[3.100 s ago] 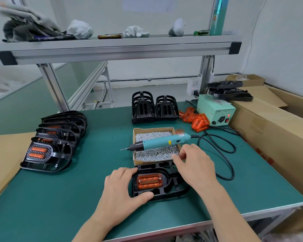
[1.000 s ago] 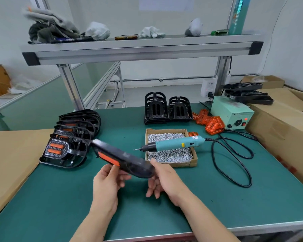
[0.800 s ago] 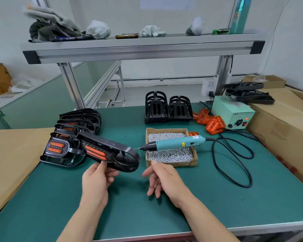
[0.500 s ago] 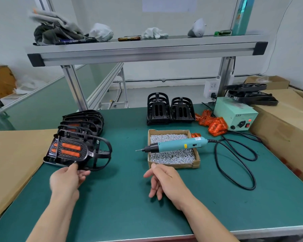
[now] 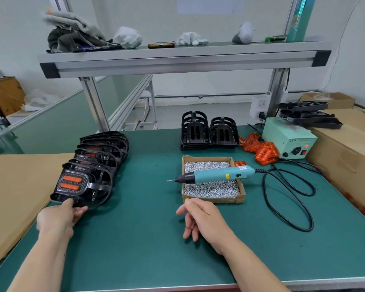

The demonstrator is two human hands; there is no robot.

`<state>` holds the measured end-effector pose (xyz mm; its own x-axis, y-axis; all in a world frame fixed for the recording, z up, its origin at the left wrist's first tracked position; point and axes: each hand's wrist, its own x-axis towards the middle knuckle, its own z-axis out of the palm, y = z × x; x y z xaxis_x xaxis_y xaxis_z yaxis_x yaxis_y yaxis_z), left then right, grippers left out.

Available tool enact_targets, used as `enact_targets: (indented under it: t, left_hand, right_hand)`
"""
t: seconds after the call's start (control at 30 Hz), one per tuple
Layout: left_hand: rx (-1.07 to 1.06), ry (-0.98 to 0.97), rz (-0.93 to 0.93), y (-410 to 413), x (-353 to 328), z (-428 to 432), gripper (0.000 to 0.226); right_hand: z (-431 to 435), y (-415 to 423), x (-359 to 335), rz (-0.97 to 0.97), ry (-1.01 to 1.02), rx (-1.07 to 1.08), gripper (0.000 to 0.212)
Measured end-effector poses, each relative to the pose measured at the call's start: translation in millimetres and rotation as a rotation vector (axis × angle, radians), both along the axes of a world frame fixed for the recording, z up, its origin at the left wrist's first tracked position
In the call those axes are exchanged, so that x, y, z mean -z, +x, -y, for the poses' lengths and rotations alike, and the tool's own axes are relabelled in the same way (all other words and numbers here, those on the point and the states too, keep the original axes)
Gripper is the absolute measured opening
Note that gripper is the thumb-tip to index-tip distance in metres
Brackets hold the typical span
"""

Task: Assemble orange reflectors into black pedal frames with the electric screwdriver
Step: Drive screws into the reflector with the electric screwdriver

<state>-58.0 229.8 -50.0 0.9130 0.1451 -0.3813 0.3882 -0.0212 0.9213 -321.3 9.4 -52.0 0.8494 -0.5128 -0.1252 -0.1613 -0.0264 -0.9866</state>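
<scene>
The green surface [image 5: 145, 239] spreads out in front of you under a metal shelf [image 5: 177, 60]. Cardboard cartons [image 5: 346, 157] stand along its right edge. On the left, a row of finished pedals [image 5: 101, 152] leans one on another, and the front pedal [image 5: 78, 184] faces you with two orange strips showing. At the back, two stacks of empty black pedal frames [image 5: 209, 133] stand side by side. To their right is the pale green power unit [image 5: 287, 142], and the loose orange reflectors [image 5: 261, 150] are heaped just beside it. The electric screwdriver [image 5: 217, 175] lies across the open box of screws [image 5: 213, 200], its bit pointing left past the box edge. Your left hand [image 5: 58, 220] pinches the near rim of the front pedal, thumb on top. Your right hand [image 5: 204, 222] is just in front of the screw box, fingers loosely curled and holding nothing.
</scene>
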Motion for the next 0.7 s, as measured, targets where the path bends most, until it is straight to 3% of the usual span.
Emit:
enact_targets:
  t: [0.2,0.3,0.4,0.53,0.7]
  left_hand:
    - [0.080,0.055,0.080,1.6,8.9,-1.7,0.016]
    - [0.084,0.202,0.118,-1.4,12.6,2.3,0.003]
    - [0.123,0.366,0.168,-9.5,14.6,3.0,0.014]
    - [0.120,0.433,0.255,-21.6,13.1,2.4,0.026]
    - [0.164,0.611,0.380,-44.9,13.1,4.2,0.056]
  right_hand:
    - [1.3,-0.2,1.0,0.002,-0.017,0.002,0.036]
    - [0.7,-0.3,2.0,0.002,-0.022,0.002,0.035]
    - [1.3,-0.3,2.7,0.004,-0.024,0.000,0.035]
    - [1.5,1.9,5.9,0.004,-0.026,0.001,0.034]
    - [2.2,4.1,10.0,0.010,-0.025,0.005,0.034]
